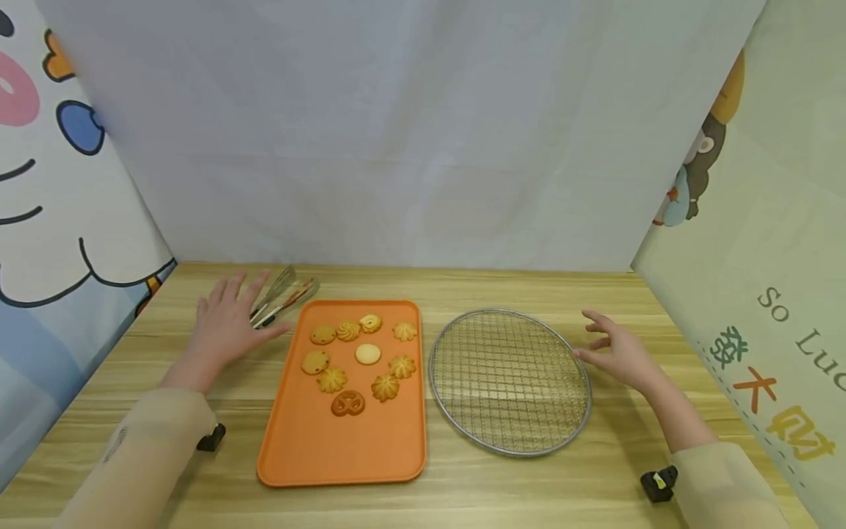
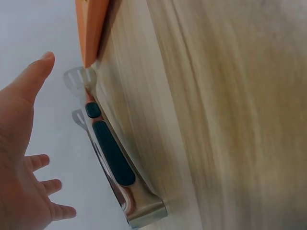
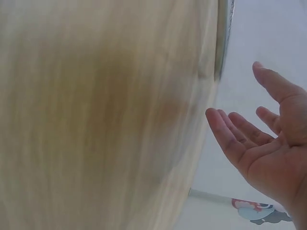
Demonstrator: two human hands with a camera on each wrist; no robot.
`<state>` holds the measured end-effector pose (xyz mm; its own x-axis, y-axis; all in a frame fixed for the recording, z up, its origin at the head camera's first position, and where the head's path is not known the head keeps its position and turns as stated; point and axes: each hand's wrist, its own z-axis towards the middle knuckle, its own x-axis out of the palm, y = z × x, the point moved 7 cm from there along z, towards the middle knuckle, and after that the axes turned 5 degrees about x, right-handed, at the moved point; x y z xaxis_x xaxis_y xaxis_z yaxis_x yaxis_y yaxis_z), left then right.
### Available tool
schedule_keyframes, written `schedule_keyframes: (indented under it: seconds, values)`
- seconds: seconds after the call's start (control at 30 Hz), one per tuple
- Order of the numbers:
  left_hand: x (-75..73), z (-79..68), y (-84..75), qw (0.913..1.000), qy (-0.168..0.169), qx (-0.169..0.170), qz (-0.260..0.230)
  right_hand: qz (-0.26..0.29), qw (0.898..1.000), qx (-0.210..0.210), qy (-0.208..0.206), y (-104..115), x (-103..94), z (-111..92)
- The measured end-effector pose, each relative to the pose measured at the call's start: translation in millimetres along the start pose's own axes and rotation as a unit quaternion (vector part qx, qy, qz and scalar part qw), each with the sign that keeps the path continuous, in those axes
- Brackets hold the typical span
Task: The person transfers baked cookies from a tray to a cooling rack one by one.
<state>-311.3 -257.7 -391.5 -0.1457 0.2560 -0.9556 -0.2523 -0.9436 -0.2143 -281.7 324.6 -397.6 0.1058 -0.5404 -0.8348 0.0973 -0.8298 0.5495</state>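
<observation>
1. Hovering above the table, the left hand had its fingers spread wide, thumb stuck out, not gripping a thing.
2. Metal tongs with dark green handle pads lay on the table just to the right of that hand, partly hidden by it from the head view, slotted ends pointing away from the person.
3. Right of the left thumb, near but not touching, sat the orange tray.
4. Ten cookies were on it, bunched toward the far part, with the pretzel-shaped cookie closest to the person.
5. Over on the other side, the right hand was empty too, fingers loosely bent.
6. Its thumb was near the round wire rack, which lay flat to its left, between it and the tray.
</observation>
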Motion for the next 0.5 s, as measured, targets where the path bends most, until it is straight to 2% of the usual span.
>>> schedule_keyframes:
  seconds: [0.13,0.3,0.5]
  values:
    - [8.2,2.7,8.1,0.9994,0.032,-0.011,-0.004,0.012,0.999,0.018,0.023,-5.7,2.7,5.5]
    - [21.9,7.4,18.5,0.9973,0.071,-0.017,-0.011,0.016,0.999,0.021,0.044,-13.6,6.6,9.4]
    - [29.9,11.9,25.0,0.9956,0.092,-0.016,-0.009,0.097,0.991,0.035,0.089,-20.9,14.6,13.0]
